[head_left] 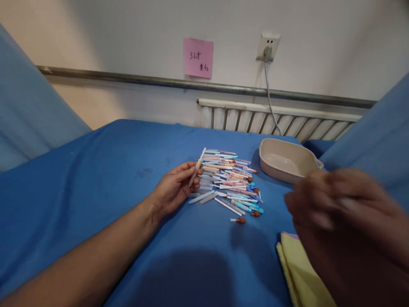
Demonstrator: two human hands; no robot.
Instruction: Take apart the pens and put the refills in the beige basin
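Observation:
My left hand (179, 185) is closed on a slim pen part (197, 168), held tilted, with a light barrel and a thin white end pointing up. It is over the left edge of a pile of pen parts (230, 175): pale grey and blue barrels, white tubes, printed clear pieces. Small brown (242, 220) and turquoise end pieces (261, 210) lie along the pile's right and near sides. Close to the camera at right, my right hand (338, 200) is raised and smeared by motion; its fingers look curled, but what they hold, if anything, cannot be made out.
A beige basin (281, 157) stands behind my right hand. A folded yellow cloth (302, 273) lies below it on the blue sheet (153, 149). Behind are a metal rail (143, 79), a radiator (243, 115), a plugged-in cord (267, 85) and a pink note (198, 58). Blue curtains hang at both sides.

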